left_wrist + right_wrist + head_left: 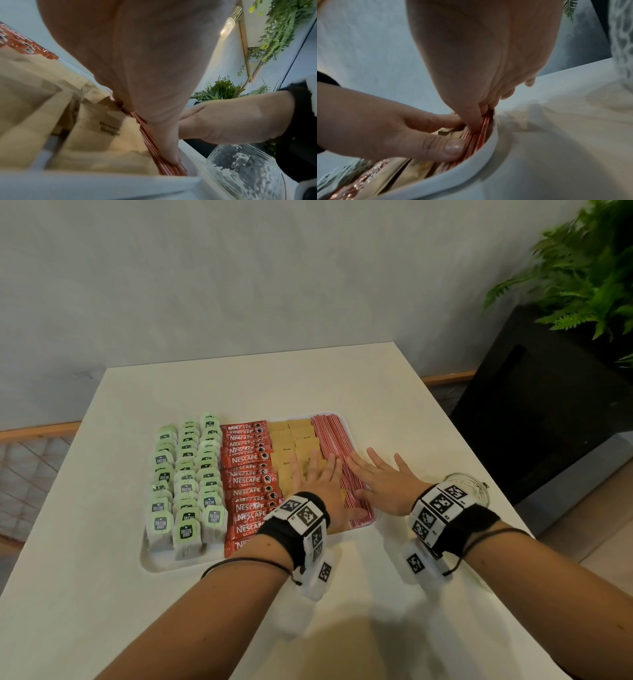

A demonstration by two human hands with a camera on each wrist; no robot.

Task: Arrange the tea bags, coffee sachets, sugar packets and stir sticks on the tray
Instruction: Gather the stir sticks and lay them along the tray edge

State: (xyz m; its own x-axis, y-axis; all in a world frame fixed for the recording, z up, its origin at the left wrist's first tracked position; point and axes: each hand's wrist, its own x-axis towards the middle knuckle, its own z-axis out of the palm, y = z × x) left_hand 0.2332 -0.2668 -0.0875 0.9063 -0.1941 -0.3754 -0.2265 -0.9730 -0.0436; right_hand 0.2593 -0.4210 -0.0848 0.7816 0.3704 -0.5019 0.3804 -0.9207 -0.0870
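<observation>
A white tray [154,565] on the table holds green-tagged tea bags [186,477] at the left, then red coffee sachets [246,474], brown sugar packets [291,440] and red-and-white striped stir sticks [334,436] at the right. My left hand [320,477] lies flat with straight fingers over the sugar packets [96,135], its thumb on the stir sticks [164,166]. My right hand [380,474] lies flat with spread fingers on the stir sticks [477,138] by the tray's right rim [488,146]. Neither hand grips anything.
A clear textured glass jar [471,487] stands on the table just right of my right wrist. A black planter [548,412] with green ferns sits beyond the table's right edge. Bare white tabletop [239,385] lies behind the tray, up to a grey wall.
</observation>
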